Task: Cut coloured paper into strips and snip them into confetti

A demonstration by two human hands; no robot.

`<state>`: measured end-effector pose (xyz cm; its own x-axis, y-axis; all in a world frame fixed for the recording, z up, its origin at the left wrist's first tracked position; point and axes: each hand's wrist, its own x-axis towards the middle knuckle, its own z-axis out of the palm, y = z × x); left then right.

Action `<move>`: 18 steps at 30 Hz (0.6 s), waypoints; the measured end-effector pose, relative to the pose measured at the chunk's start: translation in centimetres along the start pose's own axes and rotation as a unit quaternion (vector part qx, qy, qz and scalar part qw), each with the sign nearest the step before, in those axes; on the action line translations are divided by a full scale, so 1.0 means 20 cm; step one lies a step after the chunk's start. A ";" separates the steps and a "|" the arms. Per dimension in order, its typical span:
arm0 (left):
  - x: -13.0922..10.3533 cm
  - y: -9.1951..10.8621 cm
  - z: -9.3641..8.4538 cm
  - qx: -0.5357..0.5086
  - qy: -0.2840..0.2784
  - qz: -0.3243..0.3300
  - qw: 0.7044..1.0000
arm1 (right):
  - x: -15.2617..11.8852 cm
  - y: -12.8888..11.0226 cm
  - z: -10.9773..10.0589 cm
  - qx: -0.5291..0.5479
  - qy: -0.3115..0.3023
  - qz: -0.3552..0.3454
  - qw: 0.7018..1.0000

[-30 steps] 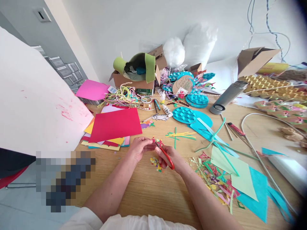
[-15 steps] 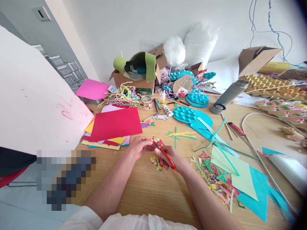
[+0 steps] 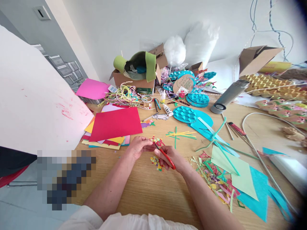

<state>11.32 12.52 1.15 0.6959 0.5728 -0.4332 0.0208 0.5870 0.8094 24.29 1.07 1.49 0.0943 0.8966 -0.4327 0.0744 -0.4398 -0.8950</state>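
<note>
My right hand (image 3: 168,156) is closed around red-handled scissors (image 3: 167,154), whose blades point up and left toward the fingertips of my left hand. The fingers of my left hand (image 3: 140,147) are pinched together at the blade tips; a small red piece of paper seems to be between them, though it is too small to make out fully. Just beyond both hands lie small red and yellow paper bits (image 3: 158,141). Under my right hand's edge is a little pile of round yellow, green and purple paper pieces (image 3: 155,162) on the wooden table (image 3: 153,195).
At left lies a stack of coloured paper topped by a red sheet (image 3: 117,124). Paper scraps (image 3: 216,179) spread at right beside a pale green sheet (image 3: 242,172). Green and yellow strips (image 3: 181,134) cross ahead. A metal flask (image 3: 229,95) and glue bottle (image 3: 168,110) stand farther back.
</note>
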 end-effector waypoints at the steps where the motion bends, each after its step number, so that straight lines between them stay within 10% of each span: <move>1: 0.00 0.00 0.00 0.000 0.000 -0.002 1.000 | 0.00 0.00 0.00 -0.003 0.002 0.002 1.000; 18: -0.01 0.01 0.00 -0.003 -0.016 -0.008 1.000 | -0.02 -0.05 -0.01 -0.026 0.014 0.020 0.999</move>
<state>11.23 12.53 1.42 0.7182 0.5443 -0.4334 0.0284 0.5994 0.7999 24.27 1.19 2.63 0.1267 0.8771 -0.4633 0.1206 -0.4773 -0.8705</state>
